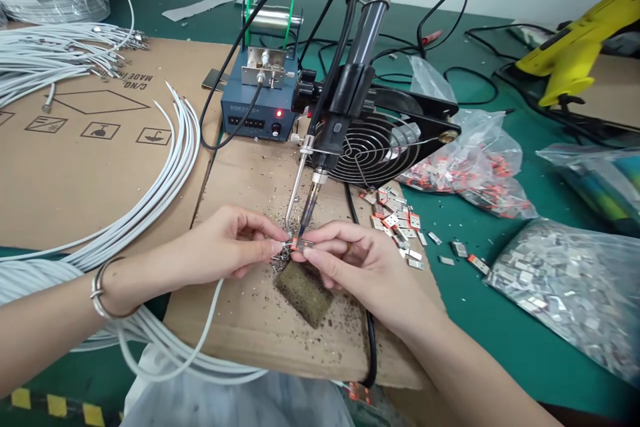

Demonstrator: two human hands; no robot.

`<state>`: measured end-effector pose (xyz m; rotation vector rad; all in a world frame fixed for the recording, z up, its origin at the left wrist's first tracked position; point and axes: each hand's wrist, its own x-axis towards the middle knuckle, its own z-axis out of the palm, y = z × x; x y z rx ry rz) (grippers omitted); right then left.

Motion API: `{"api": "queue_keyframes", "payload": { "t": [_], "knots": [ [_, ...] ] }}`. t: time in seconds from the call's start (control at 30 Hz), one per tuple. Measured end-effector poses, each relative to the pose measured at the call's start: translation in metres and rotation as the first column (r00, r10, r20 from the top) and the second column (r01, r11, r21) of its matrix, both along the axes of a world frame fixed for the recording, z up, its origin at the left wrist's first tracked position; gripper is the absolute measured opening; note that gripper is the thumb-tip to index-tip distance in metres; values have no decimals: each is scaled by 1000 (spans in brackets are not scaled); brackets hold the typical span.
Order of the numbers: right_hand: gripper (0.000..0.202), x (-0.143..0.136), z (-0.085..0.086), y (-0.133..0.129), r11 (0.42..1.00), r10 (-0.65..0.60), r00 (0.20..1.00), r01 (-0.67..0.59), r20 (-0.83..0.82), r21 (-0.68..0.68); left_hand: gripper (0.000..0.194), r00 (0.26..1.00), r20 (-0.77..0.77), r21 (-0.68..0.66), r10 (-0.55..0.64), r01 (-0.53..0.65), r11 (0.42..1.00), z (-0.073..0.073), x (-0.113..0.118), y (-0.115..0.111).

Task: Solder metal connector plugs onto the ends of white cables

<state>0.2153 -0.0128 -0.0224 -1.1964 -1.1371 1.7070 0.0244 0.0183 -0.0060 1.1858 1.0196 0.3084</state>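
Under the tip of a mounted soldering iron (310,204), my two hands meet with fingertips pinched. My left hand (230,244) is closed on the end of a white cable (214,304), which hangs down from the fingers. Between thumb and forefinger, my right hand (363,264) grips a small metal USB connector (305,245) with an orange part. The iron's tip and a thin bent solder feed tube (294,195) come down to where cable and connector meet; fingers partly hide the joint. Just below lies a brown sponge (303,294) scattered with dark bits.
Behind stands a blue solder feeder (257,104) with a solder reel (270,19). A black fan (365,147) is beside the iron. Loose connectors (397,220) and a bag of metal pieces (565,294) lie right. White cables (170,180) lie left; a yellow glue gun (565,47) stands back right.
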Motion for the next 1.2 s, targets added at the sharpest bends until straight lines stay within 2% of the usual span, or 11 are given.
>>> {"api": "queue_keyframes", "payload": {
  "t": [0.33,0.7,1.2],
  "knots": [
    [19,-2,-1,2,1000,-15,999,14,30,18,17,998,-45,31,-43,45,999,0,0,1],
    [14,0,-1,2,1000,6,1000,-6,-3,-4,14,994,-96,-12,-44,43,999,7,3,4],
    [14,5,-2,2,999,33,999,-34,-40,-30,11,999,-40,-32,-36,35,999,10,3,3]
  ]
}}
